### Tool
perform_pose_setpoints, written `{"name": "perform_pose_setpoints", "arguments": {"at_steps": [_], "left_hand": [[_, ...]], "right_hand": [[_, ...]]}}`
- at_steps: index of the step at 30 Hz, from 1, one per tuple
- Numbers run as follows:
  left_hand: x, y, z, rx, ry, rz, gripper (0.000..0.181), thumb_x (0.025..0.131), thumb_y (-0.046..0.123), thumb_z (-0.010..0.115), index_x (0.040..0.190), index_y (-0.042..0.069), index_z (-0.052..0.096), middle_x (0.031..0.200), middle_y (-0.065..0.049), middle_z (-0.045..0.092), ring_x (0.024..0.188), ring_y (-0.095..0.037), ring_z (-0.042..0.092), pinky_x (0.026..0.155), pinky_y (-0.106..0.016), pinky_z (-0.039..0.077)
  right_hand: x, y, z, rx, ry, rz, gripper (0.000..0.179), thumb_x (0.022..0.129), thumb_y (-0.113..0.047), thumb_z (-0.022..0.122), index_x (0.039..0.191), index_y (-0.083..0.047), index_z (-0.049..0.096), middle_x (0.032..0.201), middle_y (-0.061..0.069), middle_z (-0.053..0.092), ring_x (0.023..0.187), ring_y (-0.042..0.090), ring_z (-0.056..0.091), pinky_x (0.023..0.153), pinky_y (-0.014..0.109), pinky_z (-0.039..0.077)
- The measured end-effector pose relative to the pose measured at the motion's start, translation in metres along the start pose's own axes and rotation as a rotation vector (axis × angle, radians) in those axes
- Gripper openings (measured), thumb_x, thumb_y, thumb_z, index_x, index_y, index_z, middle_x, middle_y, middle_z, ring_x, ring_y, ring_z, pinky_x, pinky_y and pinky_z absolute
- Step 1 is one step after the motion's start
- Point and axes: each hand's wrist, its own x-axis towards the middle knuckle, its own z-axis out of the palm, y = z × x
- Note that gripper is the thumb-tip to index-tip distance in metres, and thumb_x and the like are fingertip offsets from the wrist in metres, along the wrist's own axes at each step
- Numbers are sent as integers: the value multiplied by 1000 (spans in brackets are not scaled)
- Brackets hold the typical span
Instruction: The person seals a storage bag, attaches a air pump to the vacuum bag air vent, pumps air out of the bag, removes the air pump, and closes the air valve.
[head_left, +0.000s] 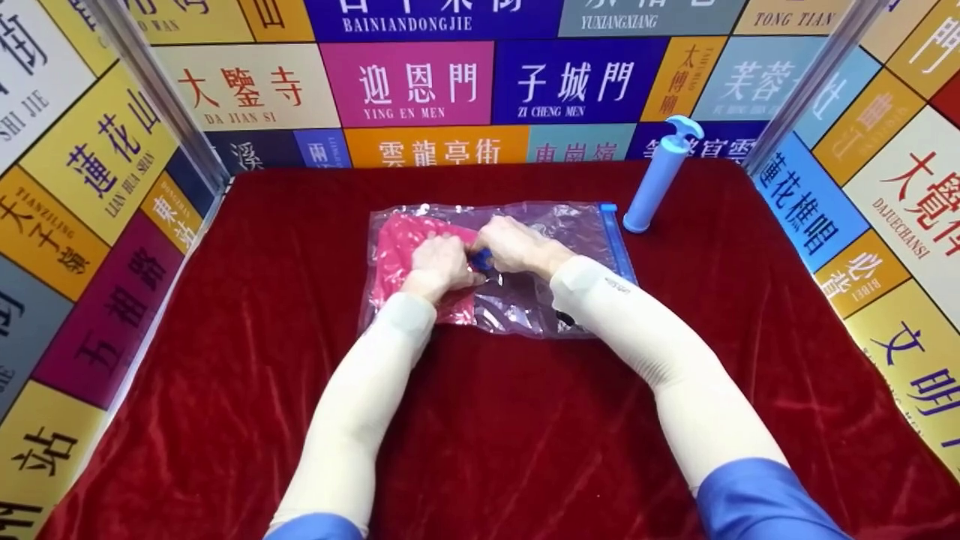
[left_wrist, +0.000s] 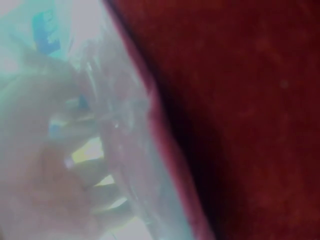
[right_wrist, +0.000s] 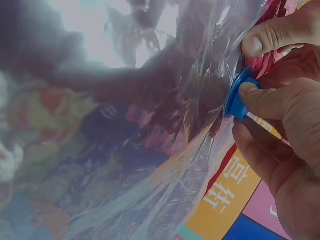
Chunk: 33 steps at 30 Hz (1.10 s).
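A clear vacuum storage bag (head_left: 577,225) lies flat on the table, with folded pink cloth (head_left: 394,247) inside its left part. My right hand (head_left: 510,244) pinches the blue valve cap (right_wrist: 239,95) between thumb and fingers near the bag's middle. Just left of the valve, my left hand (head_left: 441,262) grips the film over the cloth; its thumb (right_wrist: 270,39) shows beside the cap in the right wrist view. The left wrist view is hazy, with the left hand's fingers (left_wrist: 95,172) bent along the bag. A blue zip strip (head_left: 619,251) closes off the bag's right edge.
A light blue hand pump (head_left: 656,180) stands tilted behind the bag's right corner, its handle up. Dark red velvet (head_left: 495,435) covers the table. Panels with printed street names (head_left: 420,82) rise at the back and both sides.
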Motion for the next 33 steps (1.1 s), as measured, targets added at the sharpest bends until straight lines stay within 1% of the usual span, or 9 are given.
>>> {"name": "perform_pose_setpoints", "arguments": {"at_steps": [1, 5, 8, 12, 17, 23, 26, 29, 33], "left_hand": [[0, 0, 0, 0, 0, -2, 79, 87, 62, 91, 140, 6, 72, 136, -16, 74, 125, -35, 72, 107, -50, 64], [0, 0, 0, 10, 5, 3, 80, 88, 62, 90, 149, 14, 71, 138, -17, 75, 125, -36, 72, 105, -50, 65], [1, 0, -1, 16, 4, 7, 78, 88, 62, 90, 151, 19, 70, 135, -17, 77, 121, -35, 73, 99, -49, 66], [1, 0, 0, 14, 0, 6, 75, 88, 61, 91, 142, 13, 73, 127, -15, 77, 115, -33, 74, 96, -48, 67], [1, 0, 0, 23, 0, 10, 72, 88, 62, 90, 133, 8, 75, 126, -15, 76, 116, -33, 73, 100, -48, 66], [1, -1, 0, 25, -7, 4, 71, 88, 62, 90, 131, 8, 74, 127, -14, 75, 117, -33, 72, 100, -48, 66], [1, -1, 0, 21, -11, -1, 72, 88, 63, 90, 131, 7, 73, 129, -15, 75, 120, -33, 72, 103, -48, 65], [2, -1, 0, 10, -20, 1, 73, 89, 62, 90, 133, 6, 73, 135, -16, 74, 126, -35, 71, 109, -49, 63], [3, -2, -1, 19, -31, 6, 73, 89, 61, 89, 137, 10, 73, 134, -16, 74, 124, -35, 71, 107, -49, 64]], "right_hand": [[0, 0, 0, 7, -3, 14, 46, 88, 11, 72, 121, -17, 87, 114, 10, 87, 104, 34, 81, 98, 46, 67], [3, -3, 0, -21, -6, 35, 37, 93, -1, 82, 126, -16, 86, 116, 13, 86, 110, 38, 80, 104, 50, 66], [5, -4, 0, -42, -8, 44, 31, 95, -7, 85, 125, -15, 86, 115, 15, 86, 110, 39, 80, 103, 51, 66], [6, -5, 2, -37, -8, 77, 24, 98, -11, 84, 122, -12, 87, 113, 16, 86, 106, 38, 81, 99, 49, 67], [8, -5, 7, -50, 21, 129, 14, 101, -20, 82, 107, -8, 87, 107, 18, 85, 100, 38, 81, 94, 50, 68], [11, -5, 15, -75, 100, 206, 27, 102, -29, 80, 86, -7, 78, 97, 19, 81, 89, 40, 78, 83, 53, 68], [10, -4, 18, -96, 125, 227, 32, 102, -33, 79, 82, -8, 74, 94, 19, 80, 85, 40, 77, 80, 55, 68], [8, -2, 16, -90, 121, 238, 34, 101, -38, 77, 85, -8, 76, 92, 17, 79, 83, 38, 76, 79, 54, 68], [6, 1, 9, -42, 111, 207, 32, 98, -40, 78, 103, -8, 82, 96, 13, 80, 85, 32, 73, 81, 49, 66]]}}
